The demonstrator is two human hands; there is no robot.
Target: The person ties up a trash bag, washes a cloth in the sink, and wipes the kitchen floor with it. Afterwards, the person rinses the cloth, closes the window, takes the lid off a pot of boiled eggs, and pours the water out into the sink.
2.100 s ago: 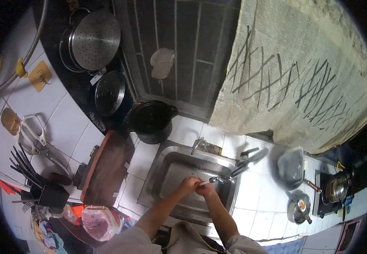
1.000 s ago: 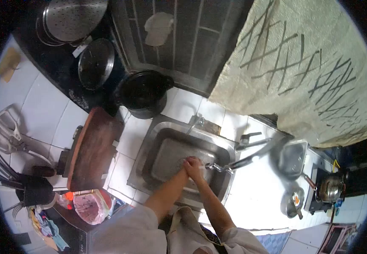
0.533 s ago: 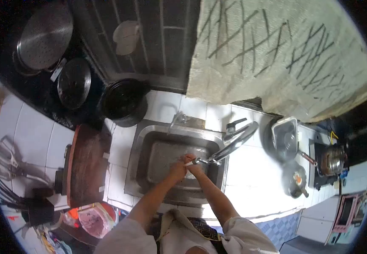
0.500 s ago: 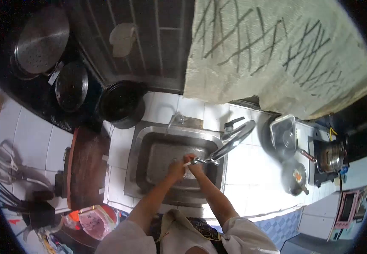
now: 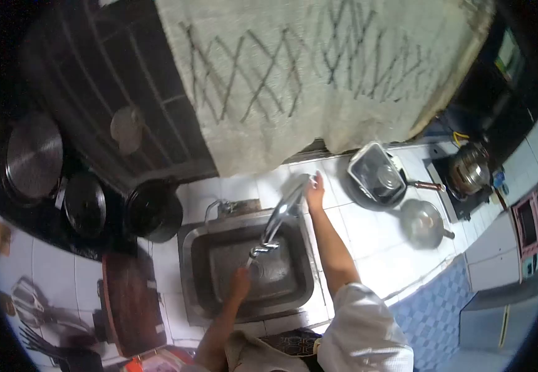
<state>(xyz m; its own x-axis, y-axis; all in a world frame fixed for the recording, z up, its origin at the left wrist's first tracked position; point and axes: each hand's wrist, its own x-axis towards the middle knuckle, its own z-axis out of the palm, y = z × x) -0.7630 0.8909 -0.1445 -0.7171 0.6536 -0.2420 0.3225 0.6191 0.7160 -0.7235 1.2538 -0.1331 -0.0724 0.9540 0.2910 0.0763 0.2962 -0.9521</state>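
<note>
My left hand (image 5: 240, 283) is over the steel sink (image 5: 311, 291), just under the spout end of the chrome faucet (image 5: 279, 218). Its fingers look closed, and a small pale bit shows at their tips, too blurred to name. My right hand (image 5: 315, 193) reaches to the back of the counter, at the faucet's base. There its fingers are closed about the faucet lever (image 5: 312, 180), which they partly cover.
Right of the sink stand a pan holding a clear-lidded container (image 5: 377, 173), a lidded pan (image 5: 422, 223) and a pot on a stove (image 5: 469, 170). Left are a dark pot (image 5: 153, 211), a brown wooden board (image 5: 132, 304) and lids. A cloth curtain (image 5: 318, 74) hangs behind.
My right hand has left the spot beside my left hand under the spout and moved up to the faucet lever. My left hand stays over the sink. The whole view has shifted and turned.
</note>
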